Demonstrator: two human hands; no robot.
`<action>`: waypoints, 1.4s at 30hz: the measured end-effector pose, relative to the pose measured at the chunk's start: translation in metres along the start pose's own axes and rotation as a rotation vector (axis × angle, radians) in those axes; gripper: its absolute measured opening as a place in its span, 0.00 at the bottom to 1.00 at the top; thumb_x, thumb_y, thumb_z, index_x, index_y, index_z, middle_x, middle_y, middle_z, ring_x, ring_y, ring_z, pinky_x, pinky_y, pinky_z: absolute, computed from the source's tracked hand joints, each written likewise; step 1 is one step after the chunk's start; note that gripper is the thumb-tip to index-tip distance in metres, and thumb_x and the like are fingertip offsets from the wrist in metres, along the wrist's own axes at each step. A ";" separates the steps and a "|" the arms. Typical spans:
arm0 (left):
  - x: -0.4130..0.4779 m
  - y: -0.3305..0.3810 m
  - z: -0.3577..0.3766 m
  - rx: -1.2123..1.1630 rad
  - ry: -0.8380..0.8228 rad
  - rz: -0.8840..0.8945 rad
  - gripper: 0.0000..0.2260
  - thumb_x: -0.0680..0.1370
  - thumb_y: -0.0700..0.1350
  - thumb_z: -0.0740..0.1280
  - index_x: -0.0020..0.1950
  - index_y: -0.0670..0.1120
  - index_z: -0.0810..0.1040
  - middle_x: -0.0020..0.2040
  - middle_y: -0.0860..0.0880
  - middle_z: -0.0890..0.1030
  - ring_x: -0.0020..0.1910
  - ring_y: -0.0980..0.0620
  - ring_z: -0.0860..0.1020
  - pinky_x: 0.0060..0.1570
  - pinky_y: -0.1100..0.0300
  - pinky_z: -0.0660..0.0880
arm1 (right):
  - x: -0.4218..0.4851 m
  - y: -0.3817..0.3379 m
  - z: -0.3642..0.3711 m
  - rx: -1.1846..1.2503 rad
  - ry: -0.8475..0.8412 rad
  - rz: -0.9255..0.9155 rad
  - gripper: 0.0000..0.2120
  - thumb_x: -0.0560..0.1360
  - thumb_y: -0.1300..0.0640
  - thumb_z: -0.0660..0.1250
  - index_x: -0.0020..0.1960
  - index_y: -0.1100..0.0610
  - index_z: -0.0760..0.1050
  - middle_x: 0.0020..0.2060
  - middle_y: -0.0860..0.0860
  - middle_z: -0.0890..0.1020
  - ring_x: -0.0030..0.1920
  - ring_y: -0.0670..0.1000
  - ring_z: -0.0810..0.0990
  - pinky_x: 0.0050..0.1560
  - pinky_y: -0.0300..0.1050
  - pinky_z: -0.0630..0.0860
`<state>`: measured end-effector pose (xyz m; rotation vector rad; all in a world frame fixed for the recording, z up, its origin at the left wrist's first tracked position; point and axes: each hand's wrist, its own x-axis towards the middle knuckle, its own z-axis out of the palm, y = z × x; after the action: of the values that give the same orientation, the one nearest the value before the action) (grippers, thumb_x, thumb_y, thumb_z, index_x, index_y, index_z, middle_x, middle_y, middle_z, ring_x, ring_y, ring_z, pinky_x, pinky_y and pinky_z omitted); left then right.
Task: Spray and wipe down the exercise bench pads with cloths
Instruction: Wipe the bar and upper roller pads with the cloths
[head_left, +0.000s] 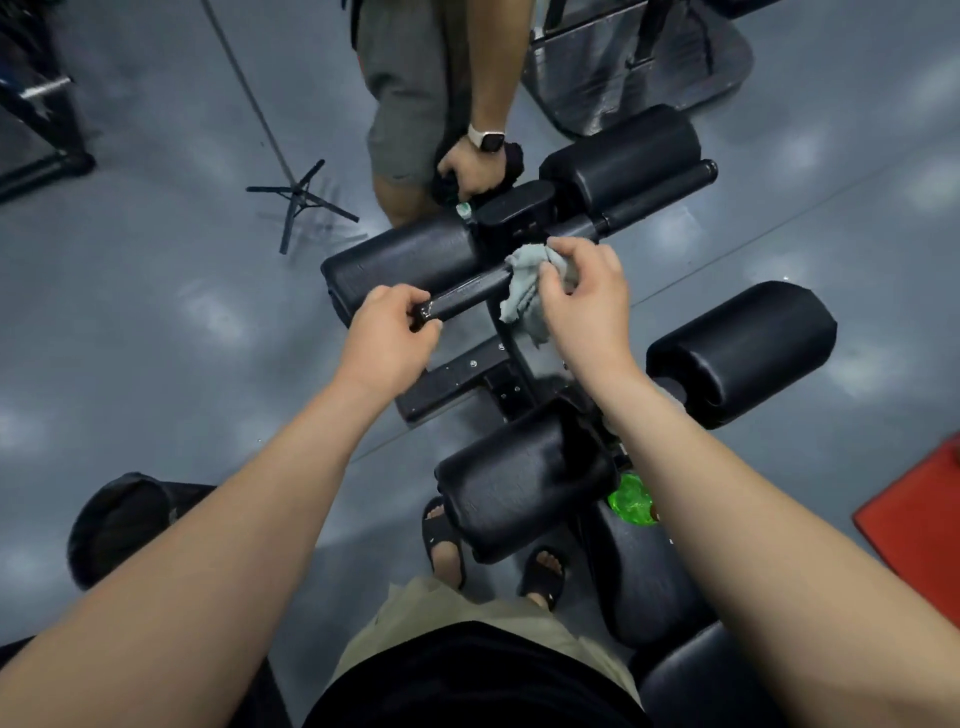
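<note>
At frame centre, the left grip (387, 332) clamps the handle bar (467, 292), seemingly steadying it, while the right grip (582, 296) pinches a grey cloth (522, 291) round it (likely wiping).

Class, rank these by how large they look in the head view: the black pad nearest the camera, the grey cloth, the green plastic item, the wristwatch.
1. black pad, though nearness to the camera enlarges it
2. grey cloth, partly covered
3. green plastic item, partly hidden
4. wristwatch, smallest and farthest
</note>
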<state>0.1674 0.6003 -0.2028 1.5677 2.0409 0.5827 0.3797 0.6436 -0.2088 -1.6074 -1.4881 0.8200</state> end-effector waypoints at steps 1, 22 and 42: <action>0.001 -0.002 0.000 -0.016 0.014 0.013 0.15 0.78 0.44 0.72 0.64 0.44 0.80 0.54 0.50 0.73 0.50 0.52 0.76 0.57 0.66 0.69 | 0.002 -0.001 0.005 -0.039 0.004 -0.039 0.12 0.81 0.55 0.65 0.63 0.51 0.78 0.56 0.46 0.75 0.53 0.33 0.73 0.52 0.27 0.70; 0.015 -0.020 -0.003 -0.236 -0.023 0.069 0.10 0.74 0.42 0.77 0.53 0.47 0.82 0.48 0.52 0.75 0.36 0.63 0.74 0.43 0.74 0.69 | 0.012 0.003 0.027 -0.415 0.047 -0.297 0.15 0.79 0.61 0.65 0.65 0.58 0.78 0.50 0.58 0.74 0.38 0.57 0.76 0.39 0.52 0.78; 0.027 -0.039 -0.006 -0.336 -0.122 0.152 0.10 0.72 0.43 0.79 0.50 0.49 0.82 0.44 0.56 0.74 0.33 0.59 0.74 0.39 0.71 0.71 | -0.007 -0.023 0.053 -0.383 -0.020 -0.292 0.17 0.77 0.60 0.66 0.65 0.62 0.79 0.48 0.56 0.71 0.41 0.55 0.76 0.45 0.43 0.74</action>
<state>0.1288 0.6163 -0.2252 1.5207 1.6443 0.8186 0.3219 0.6428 -0.2153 -1.5938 -1.9252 0.4034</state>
